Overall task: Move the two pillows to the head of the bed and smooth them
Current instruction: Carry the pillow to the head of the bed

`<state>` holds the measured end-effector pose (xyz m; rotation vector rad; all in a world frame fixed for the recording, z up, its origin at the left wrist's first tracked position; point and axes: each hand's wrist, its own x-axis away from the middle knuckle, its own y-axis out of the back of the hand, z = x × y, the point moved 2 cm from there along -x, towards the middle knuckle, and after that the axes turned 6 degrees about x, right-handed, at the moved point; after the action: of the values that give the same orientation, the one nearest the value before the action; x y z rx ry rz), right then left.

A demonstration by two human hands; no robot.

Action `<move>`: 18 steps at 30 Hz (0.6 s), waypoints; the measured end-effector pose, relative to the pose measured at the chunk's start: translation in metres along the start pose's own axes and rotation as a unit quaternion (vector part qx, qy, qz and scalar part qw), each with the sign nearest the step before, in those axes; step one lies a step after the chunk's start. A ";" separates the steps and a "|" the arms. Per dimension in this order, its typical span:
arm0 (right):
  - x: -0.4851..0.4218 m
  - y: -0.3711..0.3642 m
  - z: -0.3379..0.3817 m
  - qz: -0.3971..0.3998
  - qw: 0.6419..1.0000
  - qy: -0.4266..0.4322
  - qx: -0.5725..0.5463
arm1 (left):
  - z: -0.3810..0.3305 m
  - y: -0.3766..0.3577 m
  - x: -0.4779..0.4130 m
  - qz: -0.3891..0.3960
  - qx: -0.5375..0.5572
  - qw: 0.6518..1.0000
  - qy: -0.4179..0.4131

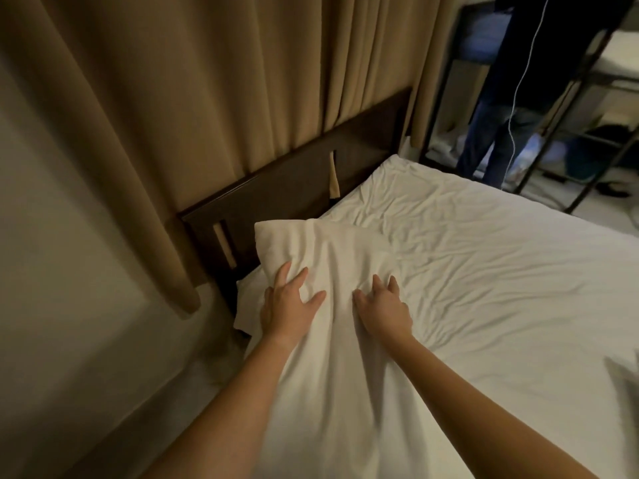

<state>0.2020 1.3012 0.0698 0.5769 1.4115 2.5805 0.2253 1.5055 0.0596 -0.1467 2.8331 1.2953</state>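
Observation:
A white pillow (325, 250) lies at the near corner of the bed (501, 271), its far end against the dark wooden headboard (287, 188). My left hand (288, 302) rests flat on the pillow's left edge, fingers spread. My right hand (383, 305) presses flat on the pillow's right part, fingers apart. Neither hand grips the fabric. A second pillow cannot be told apart from the wrinkled white sheet; a pale blurred shape (622, 375) shows at the right edge.
Tan curtains (207, 81) hang behind the headboard and down the left side. A person in dark trousers (498, 133) stands beyond the bed's far corner beside a black metal rack (587, 98). A white cable (515, 98) dangles there.

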 end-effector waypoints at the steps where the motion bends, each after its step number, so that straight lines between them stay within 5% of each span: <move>1: -0.010 0.004 0.001 -0.002 1.000 -0.004 -0.002 | -0.003 -0.003 -0.011 0.005 0.006 1.000 -0.002; 18: -0.169 0.006 0.064 -0.062 0.988 -0.140 -0.026 | -0.005 -0.050 -0.227 0.122 0.037 0.988 -0.086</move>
<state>0.3821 1.2962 0.0617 0.7822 1.2435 2.3237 0.4562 1.4863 0.0389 0.3083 2.8099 1.1719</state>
